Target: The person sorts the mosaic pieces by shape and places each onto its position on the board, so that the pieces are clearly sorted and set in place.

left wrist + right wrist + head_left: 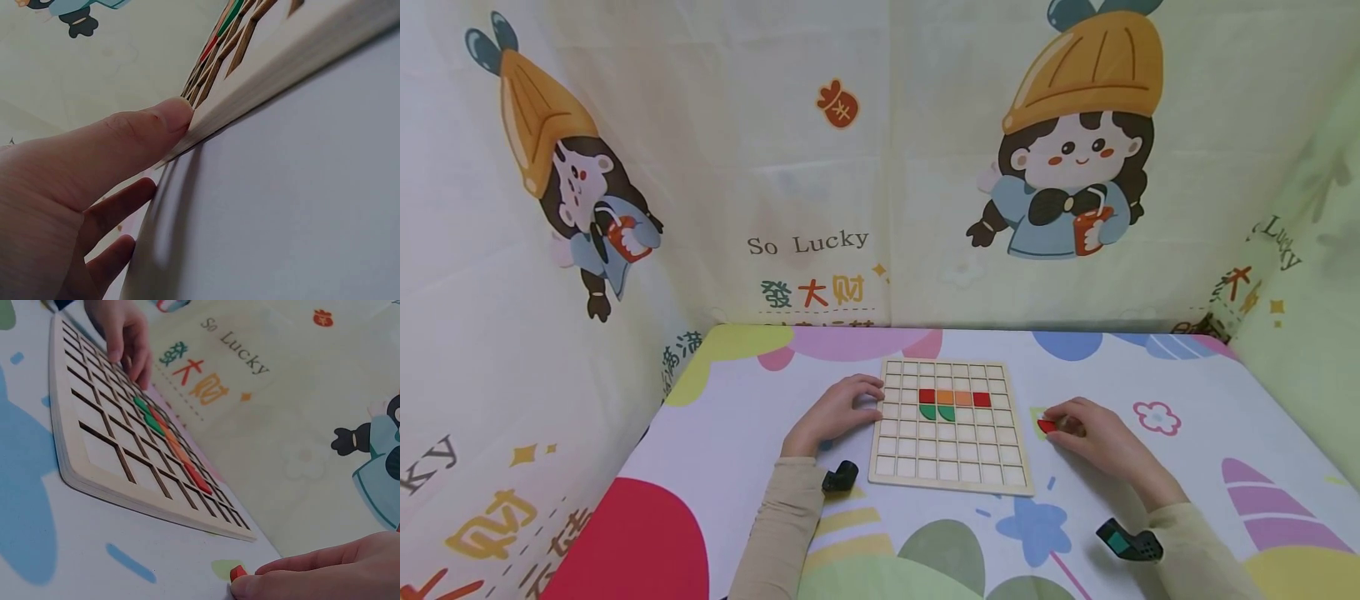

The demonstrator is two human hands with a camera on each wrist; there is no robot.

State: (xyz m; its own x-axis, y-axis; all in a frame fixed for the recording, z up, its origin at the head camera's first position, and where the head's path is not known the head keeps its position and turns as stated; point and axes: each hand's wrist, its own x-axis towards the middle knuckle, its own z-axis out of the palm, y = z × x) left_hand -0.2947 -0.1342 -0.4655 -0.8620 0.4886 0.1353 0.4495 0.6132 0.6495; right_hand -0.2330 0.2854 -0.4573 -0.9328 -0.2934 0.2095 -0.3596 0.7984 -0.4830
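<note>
Meanwhile the right hand [1093,433] pinches a red tile [1047,426] beside the grid board [951,479], left hand [835,412] pressing its edge, fingers loosely straight.

Soft, even light fills the head view, bright and without glare, leaving only faint shadows under the wooden grid board [951,429] and both forearms, while the backdrop walls bow outward toward the frame edges. Both wrist views are dimmer and cooler. The left hand [81,181] is close and slightly soft, and a blurred shadow runs along the board's edge.
</note>
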